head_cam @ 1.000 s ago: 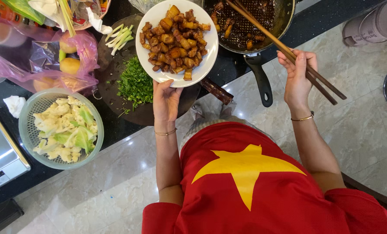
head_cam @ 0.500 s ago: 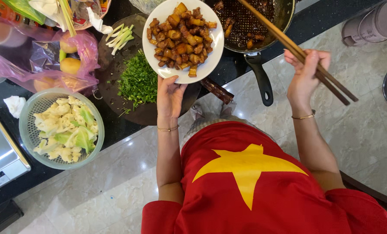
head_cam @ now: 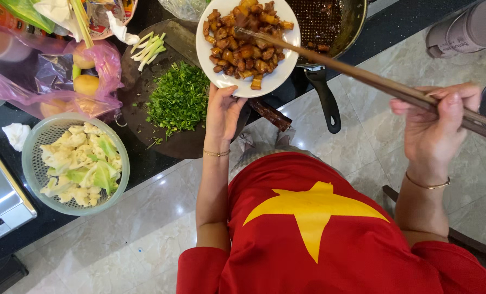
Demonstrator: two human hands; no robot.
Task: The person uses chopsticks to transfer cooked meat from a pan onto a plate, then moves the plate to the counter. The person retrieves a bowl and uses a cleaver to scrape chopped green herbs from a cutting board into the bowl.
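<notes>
Head view: the left hand (head_cam: 223, 111) grips the white plate (head_cam: 221, 76) of browned meat cubes (head_cam: 247, 43) from below, at twelve o'clock beside the dark pan (head_cam: 330, 24). The right hand (head_cam: 436, 133) clenches one pair of chopsticks (head_cam: 363, 79), tips over the meat. Best to keep the plate level and push gently. One plate, one pan, one colander of cauliflower (head_cam: 77, 163) at nine o'clock.

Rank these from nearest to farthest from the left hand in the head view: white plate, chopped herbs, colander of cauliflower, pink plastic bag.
1. White plate: held by the left hand at its near rim.
2. Chopped herbs: on the dark board, just beside the hand.
3. Pink plastic bag: further along the counter.
4. Colander of cauliflower: at the counter's near edge.
The last two are nearly level.
</notes>
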